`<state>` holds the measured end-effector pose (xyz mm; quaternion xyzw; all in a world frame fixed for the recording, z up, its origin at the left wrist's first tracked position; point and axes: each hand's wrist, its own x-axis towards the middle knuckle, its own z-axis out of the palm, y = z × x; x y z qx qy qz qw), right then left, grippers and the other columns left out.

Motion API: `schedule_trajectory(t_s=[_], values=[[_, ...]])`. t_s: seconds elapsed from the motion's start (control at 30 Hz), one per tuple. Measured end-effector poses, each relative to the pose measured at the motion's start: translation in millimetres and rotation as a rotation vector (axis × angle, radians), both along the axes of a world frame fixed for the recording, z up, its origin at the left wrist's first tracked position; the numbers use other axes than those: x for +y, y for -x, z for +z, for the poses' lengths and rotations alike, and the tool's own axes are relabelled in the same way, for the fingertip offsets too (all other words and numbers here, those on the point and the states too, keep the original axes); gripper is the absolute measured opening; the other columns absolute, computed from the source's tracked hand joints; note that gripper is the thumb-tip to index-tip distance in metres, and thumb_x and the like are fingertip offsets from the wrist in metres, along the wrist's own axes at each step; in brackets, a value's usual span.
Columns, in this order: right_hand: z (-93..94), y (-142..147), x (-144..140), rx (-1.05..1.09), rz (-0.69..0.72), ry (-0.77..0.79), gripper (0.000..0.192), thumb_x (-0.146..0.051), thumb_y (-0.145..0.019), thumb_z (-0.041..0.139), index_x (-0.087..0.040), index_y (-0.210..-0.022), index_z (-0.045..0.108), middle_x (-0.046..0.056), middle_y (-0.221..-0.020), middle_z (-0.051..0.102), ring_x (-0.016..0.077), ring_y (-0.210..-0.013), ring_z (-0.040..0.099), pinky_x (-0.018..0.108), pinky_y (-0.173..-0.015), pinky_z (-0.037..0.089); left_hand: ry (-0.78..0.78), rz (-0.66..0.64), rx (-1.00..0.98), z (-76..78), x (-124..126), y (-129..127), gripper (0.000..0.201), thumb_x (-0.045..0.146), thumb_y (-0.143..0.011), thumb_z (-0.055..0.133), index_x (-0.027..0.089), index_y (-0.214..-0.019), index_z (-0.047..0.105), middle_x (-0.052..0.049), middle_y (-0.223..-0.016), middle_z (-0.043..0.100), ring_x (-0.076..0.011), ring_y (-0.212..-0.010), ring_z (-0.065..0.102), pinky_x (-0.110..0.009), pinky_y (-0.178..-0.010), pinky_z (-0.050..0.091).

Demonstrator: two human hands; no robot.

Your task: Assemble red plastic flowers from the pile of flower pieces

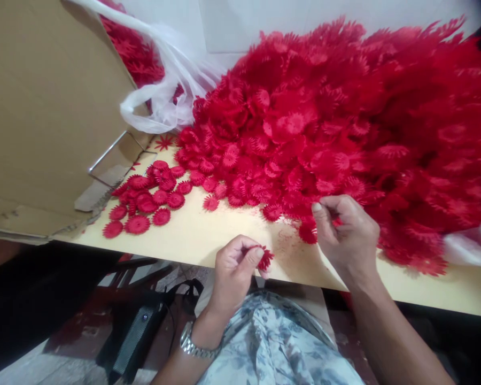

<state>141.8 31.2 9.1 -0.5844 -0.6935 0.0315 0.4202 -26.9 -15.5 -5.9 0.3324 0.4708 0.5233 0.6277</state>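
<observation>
Two bare hands were working at the near edge of the table (208,235). Left hand (234,270) had thumb and fingers pinched narrow on a red flower piece (265,259), holding it right at the table edge, over the lap. Right hand (347,235) sat at the foot of the big red pile (344,133), fingers curled in tight; some red showed between them, but I couldn't tell whether they gripped a piece or just touched the heap.

Layout: pile covered most of the tabletop, far and right. A small loose cluster of flat rosettes (152,195) lay to the left, apart from the pile, just beside a cardboard box flap (44,107). A clear plastic bag (172,101) with more red pieces lay behind the box. Wristwatch (192,345) on the left wrist. A dark case (136,337) sat on the floor below.

Risks, as I judged them:
- Held piece was past the table edge. A loose pinch and it would drop to the lap or floor.
- Right hand was digging at the base of the heap. Pulling from the bottom could slump the pile toward the near edge and spill pieces off.
- Pieces looked spiky and interlocked, so one pull might drag out several.
- The sorted cluster sat near the pile's fringe, so a slump could mix them.
</observation>
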Motion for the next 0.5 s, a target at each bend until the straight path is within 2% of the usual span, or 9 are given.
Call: schedule_trajectory(t_s=[0.1, 0.2, 0.33, 0.5], values=[[-2.7, -10, 8, -0.206, 0.02, -0.03, 0.018, -0.023, -0.087, 0.05, -0.021, -0.101, 0.061, 0.008, -0.088, 0.063, 0.0224, -0.082, 0.059, 0.035, -0.072, 0.048, 0.029, 0.048, -0.034, 2.8, 3, -1, 0.011, 0.021, -0.07, 0.067, 0.013, -0.072, 0.061, 0.001, -0.055, 0.059, -0.0101, -0.049, 0.055, -0.02, -0.047, 0.045], [-0.2, -7, 3, -0.205, 0.071, -0.055, 0.025, -0.022, -0.086, 0.051, -0.021, -0.109, 0.06, 0.011, -0.098, 0.063, 0.0237, -0.091, 0.06, 0.037, -0.078, 0.05, 0.04, 0.092, -0.017, 2.4, 6, -3, 0.011, 0.021, -0.069, 0.068, 0.013, -0.068, 0.06, 0.002, -0.052, 0.057, -0.0082, -0.046, 0.052, -0.018, -0.044, 0.041], [10.9, 8, -14, -0.024, 0.249, 0.045, 0.019, -0.02, -0.089, 0.049, -0.021, -0.103, 0.061, 0.008, -0.092, 0.063, 0.0186, -0.083, 0.061, 0.031, -0.07, 0.052, 0.036, 0.067, 0.085, -2.1, 7, -3, 0.02, 0.032, -0.076, 0.064, 0.016, -0.068, 0.055, 0.005, -0.047, 0.051, -0.006, -0.04, 0.045, -0.016, -0.04, 0.033], [16.3, 24, -24, 0.133, 0.457, 0.213, 0.009, -0.023, -0.087, 0.053, -0.019, -0.083, 0.06, 0.002, -0.074, 0.062, 0.0133, -0.068, 0.058, 0.024, -0.059, 0.046, -0.051, 0.065, 0.225, -3.8, 7, -3, 0.029, 0.035, -0.076, 0.065, 0.016, -0.06, 0.049, 0.007, -0.051, 0.042, -0.0044, -0.046, 0.036, -0.016, -0.043, 0.03]])
